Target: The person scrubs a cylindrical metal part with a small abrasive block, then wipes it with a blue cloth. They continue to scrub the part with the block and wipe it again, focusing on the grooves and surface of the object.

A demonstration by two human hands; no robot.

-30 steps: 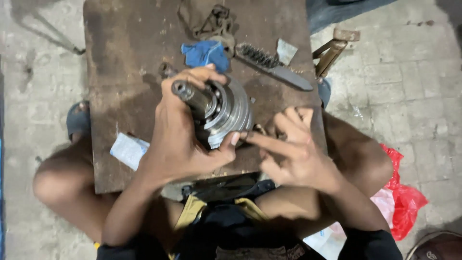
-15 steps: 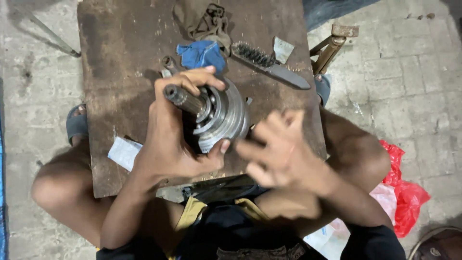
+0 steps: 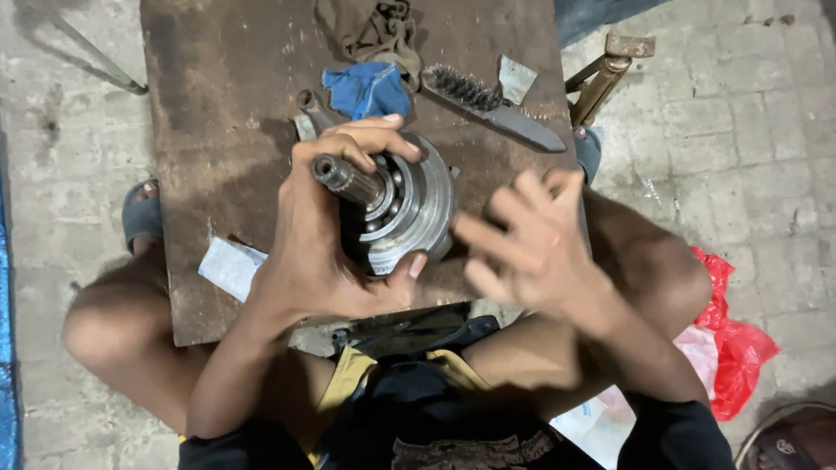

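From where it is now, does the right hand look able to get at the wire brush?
Probably yes. The right hand is open and holds nothing, and the wire brush lies uncovered on the board beyond it; the left hand and metal shaft assembly sit aside.

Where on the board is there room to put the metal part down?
The far-left of the board is bare, left of the blue rag and above the paper scrap. It is crowded at the top right: rag, wire brush, brown cloth. The left hand holds the part mid-board; the right hand hovers beside it.
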